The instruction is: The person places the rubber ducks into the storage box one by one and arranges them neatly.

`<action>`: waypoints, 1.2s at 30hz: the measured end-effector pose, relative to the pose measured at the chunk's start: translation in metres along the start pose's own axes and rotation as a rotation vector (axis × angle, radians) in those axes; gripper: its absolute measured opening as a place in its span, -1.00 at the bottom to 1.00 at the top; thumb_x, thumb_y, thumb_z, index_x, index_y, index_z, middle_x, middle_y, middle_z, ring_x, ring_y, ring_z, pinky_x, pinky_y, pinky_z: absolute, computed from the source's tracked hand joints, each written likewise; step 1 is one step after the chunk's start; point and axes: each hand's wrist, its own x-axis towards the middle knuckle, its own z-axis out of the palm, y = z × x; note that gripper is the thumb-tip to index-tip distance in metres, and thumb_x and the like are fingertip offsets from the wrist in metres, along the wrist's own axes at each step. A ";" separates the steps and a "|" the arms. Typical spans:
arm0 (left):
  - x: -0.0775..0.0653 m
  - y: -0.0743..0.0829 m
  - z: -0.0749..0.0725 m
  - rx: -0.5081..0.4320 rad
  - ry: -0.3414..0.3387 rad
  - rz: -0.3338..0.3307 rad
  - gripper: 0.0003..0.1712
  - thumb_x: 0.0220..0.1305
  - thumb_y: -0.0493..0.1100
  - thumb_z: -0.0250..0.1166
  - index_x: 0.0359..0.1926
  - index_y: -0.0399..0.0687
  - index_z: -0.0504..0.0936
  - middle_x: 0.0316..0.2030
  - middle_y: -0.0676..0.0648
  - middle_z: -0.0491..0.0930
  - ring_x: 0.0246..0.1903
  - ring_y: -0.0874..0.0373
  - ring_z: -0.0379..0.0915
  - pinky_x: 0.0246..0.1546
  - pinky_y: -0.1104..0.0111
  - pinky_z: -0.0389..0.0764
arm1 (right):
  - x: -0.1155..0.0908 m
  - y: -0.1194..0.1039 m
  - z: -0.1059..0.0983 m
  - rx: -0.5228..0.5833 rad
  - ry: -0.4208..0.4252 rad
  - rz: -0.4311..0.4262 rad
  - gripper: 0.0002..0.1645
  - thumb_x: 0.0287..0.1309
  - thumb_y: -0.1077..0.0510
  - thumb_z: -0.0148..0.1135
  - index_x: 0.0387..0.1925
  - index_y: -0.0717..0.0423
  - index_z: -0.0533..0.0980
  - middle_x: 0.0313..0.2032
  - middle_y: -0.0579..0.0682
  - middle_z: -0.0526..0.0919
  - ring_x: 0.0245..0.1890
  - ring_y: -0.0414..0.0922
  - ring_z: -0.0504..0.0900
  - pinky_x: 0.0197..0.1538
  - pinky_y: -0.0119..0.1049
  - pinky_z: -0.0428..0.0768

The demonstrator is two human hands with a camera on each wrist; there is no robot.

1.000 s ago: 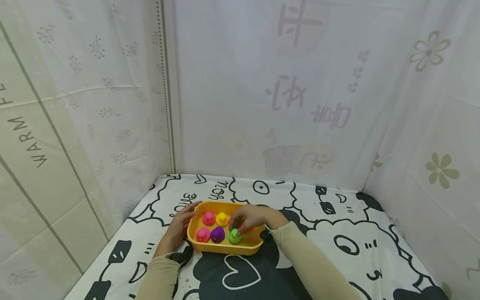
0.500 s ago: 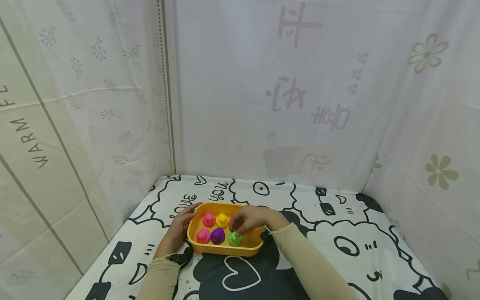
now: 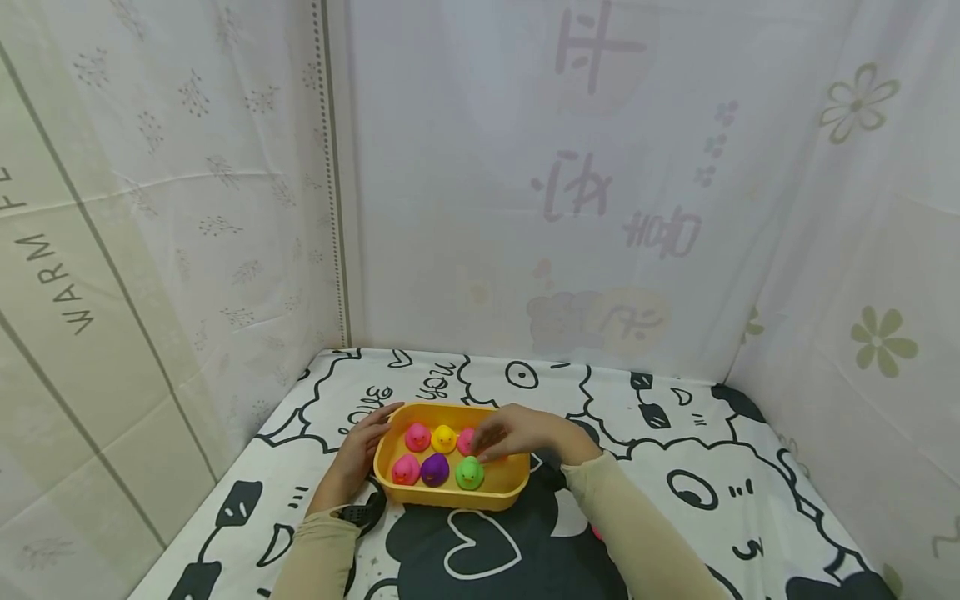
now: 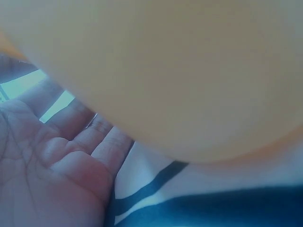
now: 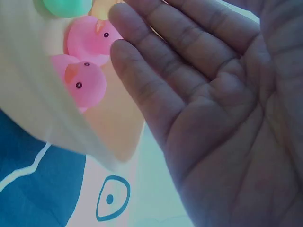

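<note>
A yellow tray [image 3: 450,498] stands on the cloth with small toy ducks in rows. My left hand [image 3: 365,446] rests against its left wall with loosely extended fingers, also seen beside the blurred tray wall in the left wrist view. Over the tray's right part hovers my right hand [image 3: 521,432], fingers extended and holding nothing, just above the green duck [image 3: 470,473]. Left of that sit a purple duck [image 3: 435,470] and a pink duck [image 3: 406,470]. Behind are another pink duck [image 3: 417,437] and a yellow duck [image 3: 444,439]. The right wrist view shows two pink ducks [image 5: 90,85] near my fingertips.
A patterned black-and-white cloth [image 3: 705,467] covers the table. Printed curtains [image 3: 480,167] hang behind and at both sides. A small pink thing [image 3: 597,532] shows beside my right sleeve, mostly hidden. My left wrist wears a black band [image 3: 363,512].
My right hand has let go of the green duck and shifted up and right, uncovering part of a pink duck behind it. The left hand and tray stay put.
</note>
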 end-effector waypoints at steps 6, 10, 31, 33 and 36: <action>0.000 -0.001 0.000 0.007 0.001 0.002 -0.41 0.40 -0.11 0.01 0.43 0.04 0.39 0.42 -0.08 0.31 0.35 -0.08 0.30 0.38 0.04 0.29 | -0.021 0.002 -0.003 -0.003 0.079 -0.006 -0.62 0.25 0.00 0.37 0.04 0.08 0.66 -0.11 -0.24 0.72 -0.07 -0.32 0.65 0.09 -0.36 0.59; 0.001 -0.002 0.000 -0.008 -0.006 -0.008 -0.41 0.40 -0.12 0.01 0.43 0.04 0.39 0.42 -0.09 0.31 0.35 -0.09 0.30 0.37 0.04 0.30 | -0.041 0.005 -0.003 0.032 0.148 -0.028 -0.66 0.28 0.03 0.34 0.02 0.08 0.66 -0.07 -0.19 0.73 0.01 -0.26 0.65 0.14 -0.24 0.60; -0.001 0.001 0.001 0.007 0.000 -0.005 -0.41 0.39 -0.11 0.00 0.43 0.04 0.39 0.40 -0.11 0.34 0.33 -0.08 0.33 0.32 0.14 0.38 | -0.165 0.070 0.020 0.249 0.301 -0.012 -0.76 0.40 0.11 0.20 0.03 0.01 0.63 -0.01 0.25 0.68 0.01 0.16 0.67 0.03 -0.17 0.67; -0.001 0.002 0.001 0.013 0.002 -0.006 -0.40 0.39 -0.11 0.01 0.44 0.05 0.39 0.41 -0.11 0.33 0.33 -0.08 0.33 0.33 0.13 0.37 | -0.173 0.077 0.023 0.271 0.301 0.001 -0.76 0.40 0.13 0.19 0.02 0.04 0.63 -0.01 0.25 0.68 -0.01 0.18 0.67 0.00 -0.10 0.68; -0.001 0.003 0.002 0.013 0.001 -0.011 -0.40 0.40 -0.10 0.00 0.44 0.05 0.38 0.42 -0.10 0.31 0.34 -0.08 0.31 0.36 0.08 0.33 | -0.183 0.087 0.027 0.329 0.301 0.011 -0.75 0.39 0.18 0.19 0.03 0.11 0.63 -0.01 0.27 0.68 -0.03 0.23 0.67 0.00 -0.08 0.68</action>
